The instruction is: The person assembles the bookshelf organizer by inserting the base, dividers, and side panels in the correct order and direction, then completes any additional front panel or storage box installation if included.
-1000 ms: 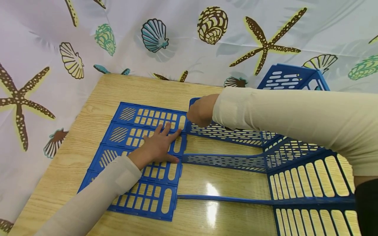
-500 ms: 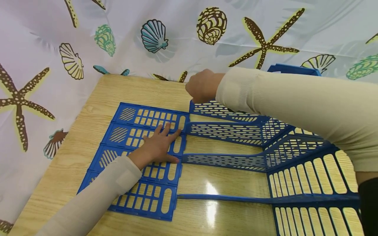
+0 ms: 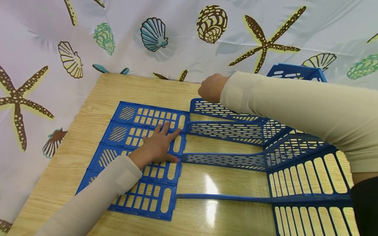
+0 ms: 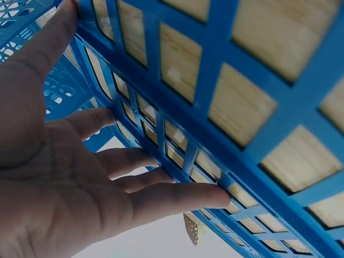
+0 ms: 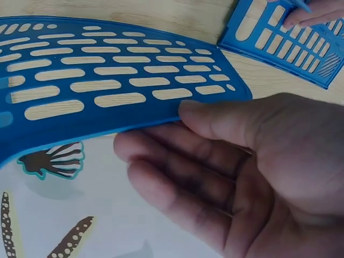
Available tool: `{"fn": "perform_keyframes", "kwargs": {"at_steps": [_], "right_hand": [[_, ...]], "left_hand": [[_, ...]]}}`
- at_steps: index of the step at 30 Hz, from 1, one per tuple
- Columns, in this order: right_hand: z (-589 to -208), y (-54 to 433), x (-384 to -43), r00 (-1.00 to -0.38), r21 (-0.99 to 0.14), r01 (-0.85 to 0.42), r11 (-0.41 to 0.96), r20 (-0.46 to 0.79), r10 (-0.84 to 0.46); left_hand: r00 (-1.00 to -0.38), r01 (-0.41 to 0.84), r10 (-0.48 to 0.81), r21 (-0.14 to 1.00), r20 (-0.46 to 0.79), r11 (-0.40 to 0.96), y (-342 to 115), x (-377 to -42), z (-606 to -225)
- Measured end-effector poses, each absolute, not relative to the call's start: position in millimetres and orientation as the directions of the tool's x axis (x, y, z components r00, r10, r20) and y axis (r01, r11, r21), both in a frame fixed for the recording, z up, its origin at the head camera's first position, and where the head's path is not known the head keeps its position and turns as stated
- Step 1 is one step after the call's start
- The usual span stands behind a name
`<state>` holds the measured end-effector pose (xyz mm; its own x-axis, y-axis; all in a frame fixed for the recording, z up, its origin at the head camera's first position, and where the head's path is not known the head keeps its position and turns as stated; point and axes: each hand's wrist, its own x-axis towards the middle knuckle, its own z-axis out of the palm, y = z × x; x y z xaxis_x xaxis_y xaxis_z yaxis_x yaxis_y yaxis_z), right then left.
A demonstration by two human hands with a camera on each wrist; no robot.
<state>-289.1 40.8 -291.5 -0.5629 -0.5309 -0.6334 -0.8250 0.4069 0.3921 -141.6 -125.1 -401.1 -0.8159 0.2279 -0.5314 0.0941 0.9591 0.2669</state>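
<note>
A blue plastic file rack lies unfolded, its slotted dividers [image 3: 224, 129] running right from a row of flat grid panels [image 3: 127, 144]. My left hand [image 3: 157, 144] rests on the flat panels with fingers spread. In the left wrist view, that hand's fingertips [image 4: 212, 194] touch the blue grid. At the back, my right hand [image 3: 212, 88] holds the upper edge of the farthest divider [image 3: 203, 106]. The right wrist view shows the thumb [image 5: 196, 110] on the face of this slotted panel [image 5: 107, 70], with fingers curled behind its edge. My right sleeve hides part of the rack.
The rack stands on a wood-grain table [image 3: 79, 131]. Behind it hangs a white cloth [image 3: 183, 42] printed with shells and starfish. At right, tall slatted panels [image 3: 310, 180] join the dividers, and a raised blue end [image 3: 295, 70] stands at the back right.
My right hand has risen off the nearer divider, moved back and slightly right, and now grips the farthest divider's edge. My left hand stays in place.
</note>
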Motion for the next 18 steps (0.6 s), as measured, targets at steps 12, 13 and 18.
{"fn": "perform_keyframes", "kwargs": {"at_steps": [12, 13, 18], "right_hand": [[-295.1, 38.6, -292.6, -0.557, 0.403, -0.828, 0.390, -0.670, -0.490], [-295.8, 38.9, -293.6, -0.559, 0.402, -0.827, 0.394, -0.670, -0.489], [-301.8, 41.3, -300.1, -0.552, 0.389, -0.832, 0.396, -0.655, -0.516]], "left_hand": [[-0.812, 0.088, 0.232, 0.281, -0.535, 0.956, -124.5, -141.5, -401.1], [-0.813, 0.091, 0.235, 0.283, -0.532, 0.955, -124.6, -141.4, -401.1], [-0.816, 0.092, 0.234, 0.280, -0.528, 0.955, -125.0, -141.6, -401.3]]}}
